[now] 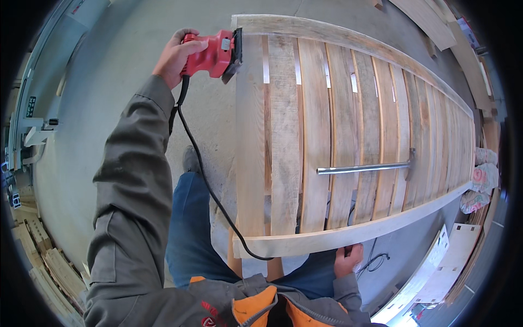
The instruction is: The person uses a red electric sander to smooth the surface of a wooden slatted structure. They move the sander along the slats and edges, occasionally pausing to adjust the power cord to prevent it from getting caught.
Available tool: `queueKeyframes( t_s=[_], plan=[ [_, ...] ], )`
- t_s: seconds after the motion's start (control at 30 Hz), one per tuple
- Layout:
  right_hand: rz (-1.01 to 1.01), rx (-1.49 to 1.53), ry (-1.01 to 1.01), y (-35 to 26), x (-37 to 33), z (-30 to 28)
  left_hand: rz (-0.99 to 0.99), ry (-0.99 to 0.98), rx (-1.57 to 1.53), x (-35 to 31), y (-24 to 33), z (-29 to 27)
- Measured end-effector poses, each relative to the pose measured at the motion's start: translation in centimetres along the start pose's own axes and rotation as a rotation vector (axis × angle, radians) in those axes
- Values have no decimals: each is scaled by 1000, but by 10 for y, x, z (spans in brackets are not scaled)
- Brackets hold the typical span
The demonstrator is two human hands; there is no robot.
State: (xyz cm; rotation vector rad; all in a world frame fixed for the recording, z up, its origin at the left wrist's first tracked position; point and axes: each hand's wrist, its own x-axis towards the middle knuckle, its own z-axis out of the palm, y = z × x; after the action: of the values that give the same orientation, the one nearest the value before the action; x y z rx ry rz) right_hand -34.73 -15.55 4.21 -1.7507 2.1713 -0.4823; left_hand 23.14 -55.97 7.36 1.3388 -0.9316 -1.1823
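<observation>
My left hand [175, 57] is closed around a red electric sander [213, 53], held on its side at the far left corner of a slatted wooden frame [285, 131]. The sander's dark pad faces the frame's left end board; whether it touches I cannot tell. From its rear a black cord [202, 174] hangs down and passes over the near left corner. My right hand [348, 260] is low, just below the near rail [348, 231], with curled fingers; what they hold, if anything, is hidden. A hammer-like tool with a shiny metal handle [362, 169] lies across the slats.
Wood pieces [52, 261] are stacked at the lower left, beside a pale machine [38, 131]. Long boards [425, 22] stand at the far right. White panels [436, 267] and a coiled black cable [376, 262] lie right of my legs. Plastic bags [484, 177] sit past the frame's right end.
</observation>
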Motion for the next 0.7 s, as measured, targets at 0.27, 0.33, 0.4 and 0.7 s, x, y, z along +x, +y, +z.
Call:
queueKeyframes(
  t_s=[0.27,0.33,0.4,0.7],
  plan=[
    [-26,-41,-21,2,-6,-4,50,-18,37,-23,17,8],
    [0,-38,-29,-5,-6,-6,56,-22,17,-32,11,4],
    [53,-48,-37,-10,-8,-9,33,-3,27,-48,5,3],
    [18,-92,-35,-8,-14,-7,-3,24,16,-146,-1,17]
  ],
)
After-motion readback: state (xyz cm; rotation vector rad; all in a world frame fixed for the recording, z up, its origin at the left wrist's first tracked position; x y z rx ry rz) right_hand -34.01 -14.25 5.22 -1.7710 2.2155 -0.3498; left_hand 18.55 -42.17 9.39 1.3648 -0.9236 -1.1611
